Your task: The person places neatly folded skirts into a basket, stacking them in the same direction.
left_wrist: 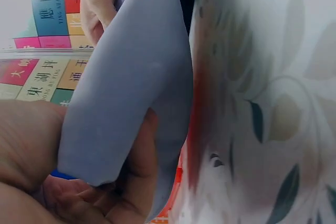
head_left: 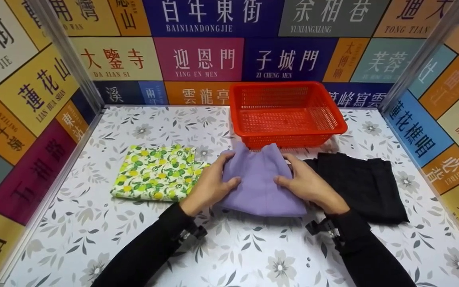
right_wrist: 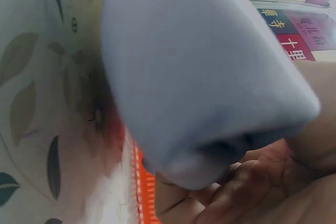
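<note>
A folded purple cloth [head_left: 259, 183] is held between both hands, tilted up a little off the table. My left hand [head_left: 213, 179] grips its left edge, thumb on the near face and fingers behind. On the opposite edge my right hand [head_left: 305, 181] grips it the same way. In the left wrist view the left fingers [left_wrist: 139, 171] curl under the cloth [left_wrist: 121, 77]. The right wrist view shows the right hand [right_wrist: 252, 187] around a rolled-over corner of the cloth [right_wrist: 194, 66]. Part of the fingers is hidden by the fabric.
Behind the cloth stands a red plastic basket [head_left: 289, 137]. A folded lemon-print cloth [head_left: 153, 173] lies to the left, a folded black cloth [head_left: 361, 187] to the right. Sign-patterned walls [head_left: 201, 59] enclose the floral tabletop [head_left: 229, 255] at back and sides.
</note>
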A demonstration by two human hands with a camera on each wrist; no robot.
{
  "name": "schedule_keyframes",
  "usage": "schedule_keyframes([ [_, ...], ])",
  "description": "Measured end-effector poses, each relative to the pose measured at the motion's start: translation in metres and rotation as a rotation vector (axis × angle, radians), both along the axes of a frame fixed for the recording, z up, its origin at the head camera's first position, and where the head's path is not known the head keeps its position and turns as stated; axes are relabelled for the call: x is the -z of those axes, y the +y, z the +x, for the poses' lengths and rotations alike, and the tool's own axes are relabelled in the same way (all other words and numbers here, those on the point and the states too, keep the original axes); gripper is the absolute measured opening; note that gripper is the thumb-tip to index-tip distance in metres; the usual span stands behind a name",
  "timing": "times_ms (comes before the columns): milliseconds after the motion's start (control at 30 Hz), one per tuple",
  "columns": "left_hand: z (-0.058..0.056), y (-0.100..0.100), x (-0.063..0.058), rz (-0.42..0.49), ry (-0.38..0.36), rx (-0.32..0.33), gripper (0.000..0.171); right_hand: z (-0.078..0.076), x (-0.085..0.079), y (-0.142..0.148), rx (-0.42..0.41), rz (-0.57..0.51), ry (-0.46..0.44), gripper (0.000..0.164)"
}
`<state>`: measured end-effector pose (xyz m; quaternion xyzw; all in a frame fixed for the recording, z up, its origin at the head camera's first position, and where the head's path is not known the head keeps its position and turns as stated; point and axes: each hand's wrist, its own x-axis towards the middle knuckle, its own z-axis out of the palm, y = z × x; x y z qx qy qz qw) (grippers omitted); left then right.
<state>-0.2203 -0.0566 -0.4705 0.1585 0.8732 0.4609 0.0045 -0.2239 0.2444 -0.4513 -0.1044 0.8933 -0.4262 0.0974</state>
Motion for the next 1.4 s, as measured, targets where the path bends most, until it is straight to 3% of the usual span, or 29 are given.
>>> schedule_keyframes([
  [500, 0.009, -0.006, -0.036, 0.099, 0.073, -0.029, 0.078, 0.009, -0.033, 0.005, 0.002, -0.106, 0.074, 0.071],
  [800, -0.003, -0.004, -0.054, 0.160, 0.098, -0.019, 0.080, -0.004, -0.054, 0.010, -0.006, -0.186, 0.136, 0.070],
  [1000, -0.026, 0.001, -0.059, 0.168, 0.095, 0.003, 0.078, -0.024, -0.062, 0.012, 0.019, -0.127, 0.158, 0.070],
  [1400, -0.103, 0.021, -0.070, 0.122, 0.086, -0.008, 0.078, -0.092, -0.078, 0.018, 0.105, -0.081, 0.202, 0.070],
])
